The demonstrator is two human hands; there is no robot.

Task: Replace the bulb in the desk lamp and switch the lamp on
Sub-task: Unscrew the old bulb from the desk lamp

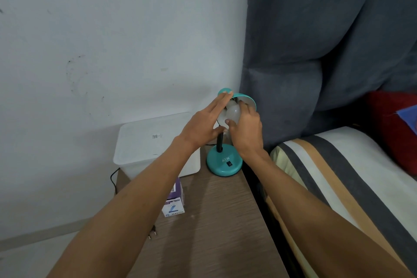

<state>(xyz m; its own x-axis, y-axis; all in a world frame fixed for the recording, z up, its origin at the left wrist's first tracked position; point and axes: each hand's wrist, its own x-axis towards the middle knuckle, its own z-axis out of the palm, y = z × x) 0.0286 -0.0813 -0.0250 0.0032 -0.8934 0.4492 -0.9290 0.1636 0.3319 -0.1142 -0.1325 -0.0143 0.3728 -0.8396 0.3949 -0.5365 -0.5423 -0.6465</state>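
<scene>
A teal desk lamp stands at the far right corner of the wooden bedside table [216, 221]. Its round base [222, 165] carries a black rocker switch [229, 164], and a black neck rises from it. The teal shade [246, 98] is tilted toward me with a white bulb [232, 112] in its mouth. My right hand [247, 128] grips the bulb with thumb and curled fingers. My left hand [203, 124] lies with straight fingers against the left side of the shade, thumb below it. The socket is hidden behind the bulb and hands.
A white plastic box [144, 149] sits at the back left of the table. A small purple and white bulb carton [174, 204] lies under my left forearm. A black plug [152, 232] and cable hang off the left edge. A bed with a striped sheet [338, 176] borders the right.
</scene>
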